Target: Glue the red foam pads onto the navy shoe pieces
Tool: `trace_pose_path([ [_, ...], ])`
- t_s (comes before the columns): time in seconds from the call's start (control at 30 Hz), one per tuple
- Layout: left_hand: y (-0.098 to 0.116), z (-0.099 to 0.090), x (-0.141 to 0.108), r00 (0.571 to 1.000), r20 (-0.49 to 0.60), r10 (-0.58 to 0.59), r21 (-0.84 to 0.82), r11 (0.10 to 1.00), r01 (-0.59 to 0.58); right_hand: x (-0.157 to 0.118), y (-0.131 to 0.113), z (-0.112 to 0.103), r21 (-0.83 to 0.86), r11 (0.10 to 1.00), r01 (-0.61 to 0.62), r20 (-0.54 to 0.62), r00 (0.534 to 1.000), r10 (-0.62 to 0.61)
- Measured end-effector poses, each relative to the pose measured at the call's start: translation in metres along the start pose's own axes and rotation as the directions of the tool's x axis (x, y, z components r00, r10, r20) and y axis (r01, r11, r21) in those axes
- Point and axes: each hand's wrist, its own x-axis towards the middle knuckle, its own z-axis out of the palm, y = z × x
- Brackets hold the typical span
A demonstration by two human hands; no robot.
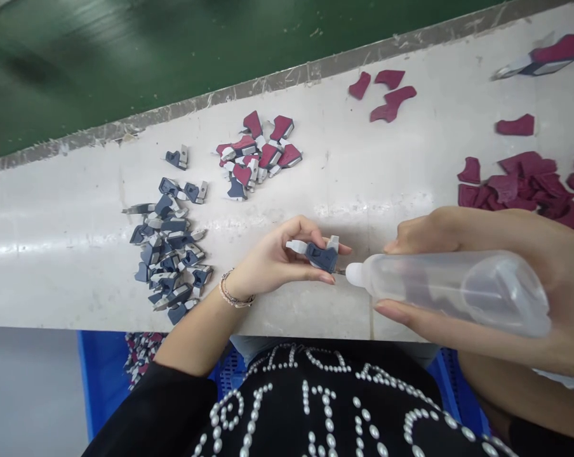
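Note:
Near the middle of the white table, my left hand [287,254] pinches a small dark blue and grey part [321,255] between thumb and fingers. My right hand [487,235] is wrapped round a translucent squeeze bottle [430,282], which lies nearly level. The bottle's white cap and thin tip point left and meet the lower right edge of the blue part, or stop just short of it; I cannot tell which. Past my right hand lies a pile of maroon pieces [529,184].
The white table [68,254] holds a heap of blue-grey parts [167,247] at left and maroon-topped parts [268,152] behind my left hand. Loose maroon pieces [389,105] and a bottle-like object [544,58] lie farther back. A green surface [173,57] borders the table; a blue crate [101,374] stands below.

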Motion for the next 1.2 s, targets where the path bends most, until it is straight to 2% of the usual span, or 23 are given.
trace_pose_path([
  [0.27,0.001,0.000,0.001,1.000,0.003,-0.027,-0.019,0.999,0.027,-0.003,0.002,-0.005,-0.044,0.998,-0.034,-0.047,0.998,0.032],
  [0.4,0.002,0.001,0.001,0.996,0.021,-0.092,-0.046,0.995,0.093,-0.004,0.003,-0.008,-0.060,0.997,-0.047,-0.065,0.997,0.043],
  [0.63,0.003,0.004,0.000,0.978,0.070,-0.196,-0.093,0.975,0.202,-0.004,0.004,-0.005,-0.103,0.995,0.001,-0.073,0.997,-0.008],
  [0.83,0.001,0.002,0.000,0.979,0.068,-0.191,-0.087,0.977,0.196,-0.001,0.004,-0.004,-0.159,0.987,0.020,-0.083,0.996,-0.034],
  [1.1,0.005,0.005,0.002,0.982,0.056,-0.180,-0.075,0.980,0.184,0.001,0.003,0.001,-0.112,0.992,0.053,-0.091,0.994,-0.063],
  [1.2,0.004,0.005,0.002,0.985,0.067,-0.159,-0.066,0.984,0.163,0.002,-0.001,0.004,-0.120,0.993,0.001,-0.104,0.994,-0.014],
])
